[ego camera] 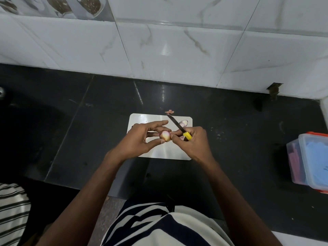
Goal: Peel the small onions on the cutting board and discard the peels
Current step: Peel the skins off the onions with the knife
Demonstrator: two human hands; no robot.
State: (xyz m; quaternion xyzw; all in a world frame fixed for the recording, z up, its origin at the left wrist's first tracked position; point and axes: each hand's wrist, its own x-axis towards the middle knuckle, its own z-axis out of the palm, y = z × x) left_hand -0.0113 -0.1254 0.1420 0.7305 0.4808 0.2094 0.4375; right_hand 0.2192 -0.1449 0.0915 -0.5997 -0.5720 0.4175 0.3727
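A white cutting board (156, 153) lies on the dark counter. Above it my left hand (140, 139) pinches a small onion (165, 135), partly peeled with pale flesh showing. My right hand (193, 141) grips a knife (179, 127) by its yellow handle, blade pointing up and to the left, while its thumb and forefinger touch the onion's right side. Another peeled onion (183, 123) lies on the board's far right part. A pink scrap of peel (169, 111) rests on the counter just past the board's far edge.
The black counter (88, 121) meets a white marble-tiled wall (177, 50) at the back. A clear plastic box with an orange lid rim (310, 160) stands at the right edge. My striped shirt fills the bottom.
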